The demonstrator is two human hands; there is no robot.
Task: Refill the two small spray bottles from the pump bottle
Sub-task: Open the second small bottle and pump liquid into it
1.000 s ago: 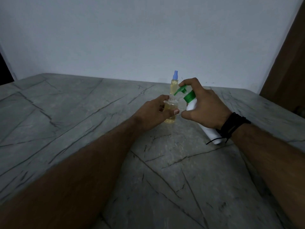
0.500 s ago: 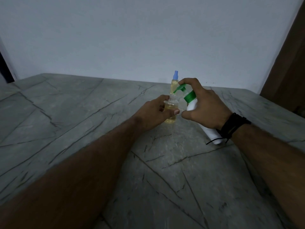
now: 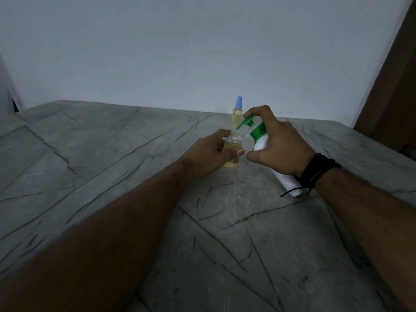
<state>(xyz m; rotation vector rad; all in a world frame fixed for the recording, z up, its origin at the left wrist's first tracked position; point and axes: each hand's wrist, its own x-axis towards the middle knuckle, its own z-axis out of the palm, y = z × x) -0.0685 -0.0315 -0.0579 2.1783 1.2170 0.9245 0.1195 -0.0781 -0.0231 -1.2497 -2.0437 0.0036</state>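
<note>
An uncapped small spray bottle (image 3: 233, 152), clear and partly filled with yellowish liquid, is stood upright on the grey veined bench (image 3: 112, 165), a little above and right of the middle of the view. Its threaded neck is left open at the top, and its base is seen resting on the stone. It is held by the left hand (image 3: 209, 154) from its 9 o'clock side: the grip is closed round the body, the thumb laid across the front of the bottle and the fingers curled behind the shoulder. At the bottle's 3 o'clock a white pump bottle (image 3: 273, 161) with a green collar and green pump head is held tilted, its base pointed down toward 5 o'clock and its head raised toward 11 o'clock. The green spout is brought over the open neck of the small bottle; whether the two touch cannot be told. The pump bottle is gripped by the right hand (image 3: 279, 147), the grip wrapped round the white body with the thumb underneath and the forefinger bent over the top of the pump head. A black corded band (image 3: 315, 172) is worn on the right wrist, a loose end hanging beside the base of the white bottle. At 12 o'clock from the uncapped bottle, just behind it, a second small spray bottle (image 3: 237, 114) with a blue sprayer top is stood upright, yellow liquid visible inside. Behind the bench a plain pale wall (image 3: 202, 52) is seen, and a brown wooden panel (image 3: 396, 75) at the far 2 o'clock edge.
</note>
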